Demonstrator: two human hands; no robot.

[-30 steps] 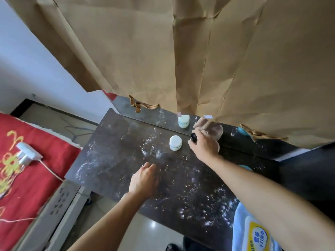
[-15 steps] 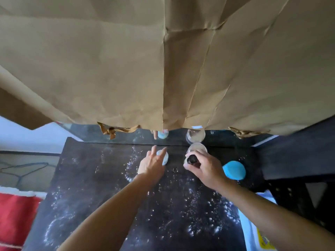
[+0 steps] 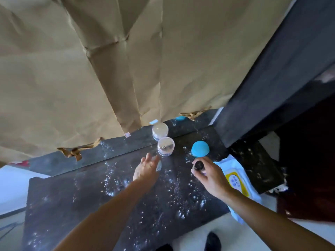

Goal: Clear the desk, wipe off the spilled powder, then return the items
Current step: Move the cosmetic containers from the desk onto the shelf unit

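Wipes pack (image 3: 237, 180) label blurred; nothing legible.

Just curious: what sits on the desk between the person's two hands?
In the head view, a small white jar by the left hand, then only powder-dusted desk up to the right hand, pinching a dark round object.

Jar (image 3: 159, 165) (mostly) under left hand (image 3: 145, 170)

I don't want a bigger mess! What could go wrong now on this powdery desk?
The left hand reaches over the little white jar, close to the clear jar; a bump might tip one.
Both arms hang over the spilled powder, so it could smear or get swept off the desk.
The right hand grips a small dark-topped thing; it might slip.
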